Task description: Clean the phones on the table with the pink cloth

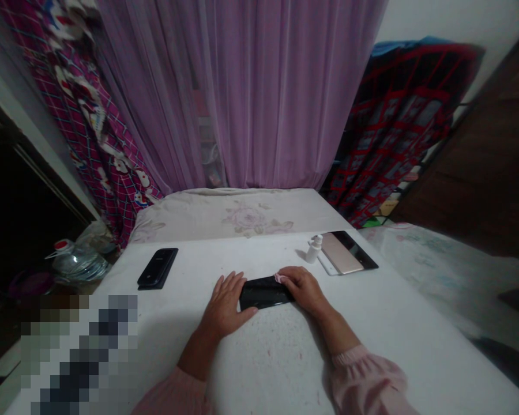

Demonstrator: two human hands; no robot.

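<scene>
A glossy black phone (263, 293) lies flat on the white-covered table in front of me. My left hand (228, 305) holds its left end, thumb along the near edge and fingers at the far corner. With bent fingers, my right hand (303, 288) presses a small, pale pink cloth (280, 278) onto the phone's far right corner. Most of the cloth is hidden under the fingers. Beyond my right hand stands a small white bottle (313, 250).
Beside the bottle lie a rose-gold phone (341, 253) and a black flat device (363, 256), overlapping. A dark phone (159, 268) rests on another dark flat item at left. On the floor is a water jug (78, 262). Purple curtains (277, 92) hang behind the table.
</scene>
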